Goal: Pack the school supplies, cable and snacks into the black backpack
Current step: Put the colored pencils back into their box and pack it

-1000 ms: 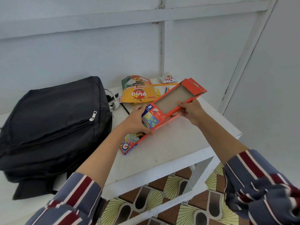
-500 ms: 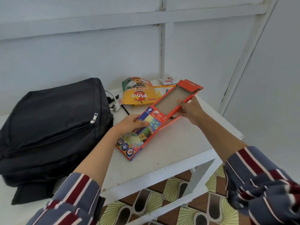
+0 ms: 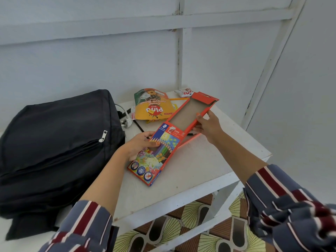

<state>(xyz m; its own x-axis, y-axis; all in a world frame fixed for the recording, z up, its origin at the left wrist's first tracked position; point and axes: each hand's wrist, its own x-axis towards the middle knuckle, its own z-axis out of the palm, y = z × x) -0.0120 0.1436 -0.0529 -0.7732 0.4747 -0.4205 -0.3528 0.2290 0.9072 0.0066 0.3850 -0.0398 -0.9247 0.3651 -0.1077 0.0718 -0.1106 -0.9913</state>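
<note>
Centre frame: left hand (image 3: 140, 146) pinches colourful cardboard pencil box (image 3: 156, 160), right hand (image 3: 209, 127) grips its orange flap (image 3: 189, 113). Next, prob.: shut it, unzip black fabric backpack (image 3: 54, 142).

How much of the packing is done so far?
Nothing looks packed yet: the black backpack appears zipped shut. In hand: the left hand and right hand hold the coloured-pencil box, its orange tray slid partly out. Left on the table: the yellow snack bag, small snack packet, white cable and a pencil.
</note>
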